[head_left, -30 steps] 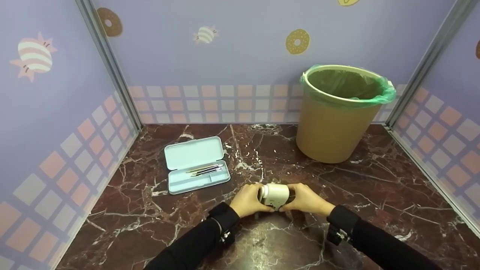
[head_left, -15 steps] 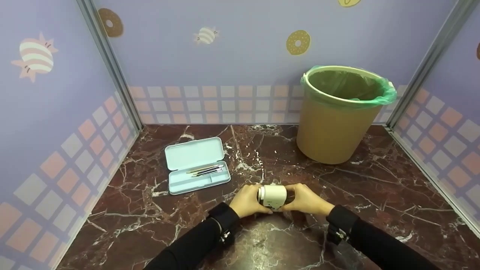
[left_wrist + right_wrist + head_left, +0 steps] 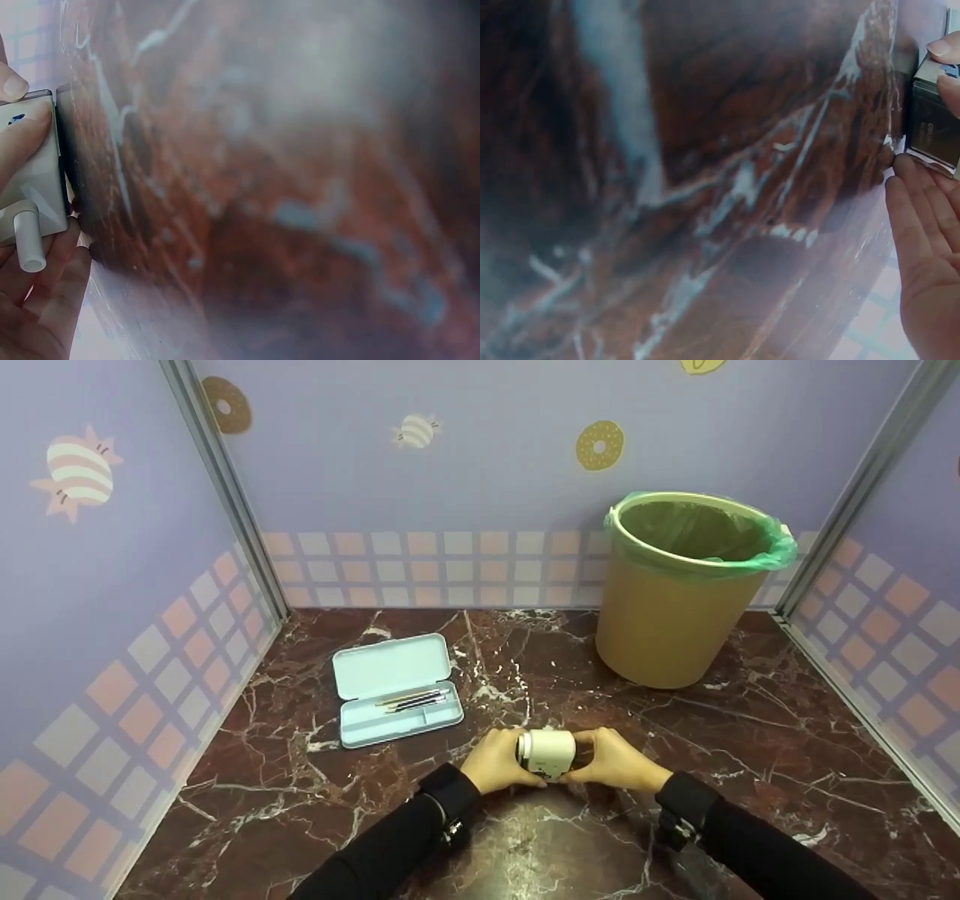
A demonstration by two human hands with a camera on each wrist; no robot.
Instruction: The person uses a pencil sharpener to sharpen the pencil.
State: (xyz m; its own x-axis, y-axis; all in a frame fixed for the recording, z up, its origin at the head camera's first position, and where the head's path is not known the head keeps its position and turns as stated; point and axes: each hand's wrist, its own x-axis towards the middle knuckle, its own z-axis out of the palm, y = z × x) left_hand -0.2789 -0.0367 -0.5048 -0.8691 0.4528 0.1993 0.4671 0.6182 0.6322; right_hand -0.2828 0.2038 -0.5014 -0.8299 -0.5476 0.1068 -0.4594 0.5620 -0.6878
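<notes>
A cream-white crank pencil sharpener (image 3: 553, 750) lies on its side at the front middle of the table, between both hands. My left hand (image 3: 495, 760) grips its left end, thumb low in front and fingers behind. The left wrist view shows its white crank handle (image 3: 30, 244) sticking out above the palm side. From the right, my right hand (image 3: 621, 762) holds the other end between thumb and fingers. There, in the right wrist view, a dark see-through drawer (image 3: 934, 126) shows beside the fingers. The fingertips behind the sharpener are partly hidden in the head view.
An open light-blue pencil case (image 3: 394, 664) with several pencils (image 3: 412, 701) lies behind on the left. A tan bin (image 3: 667, 622) with a green liner (image 3: 772, 559) stands at the back right. Small white bits (image 3: 519, 679) dot the marbled table (image 3: 300, 810); patterned walls enclose it.
The sharpener has shifted slightly left between the hands, more of its dark right end showing. Both hands keep their hold and have hardly moved; the head view has drifted a little.
</notes>
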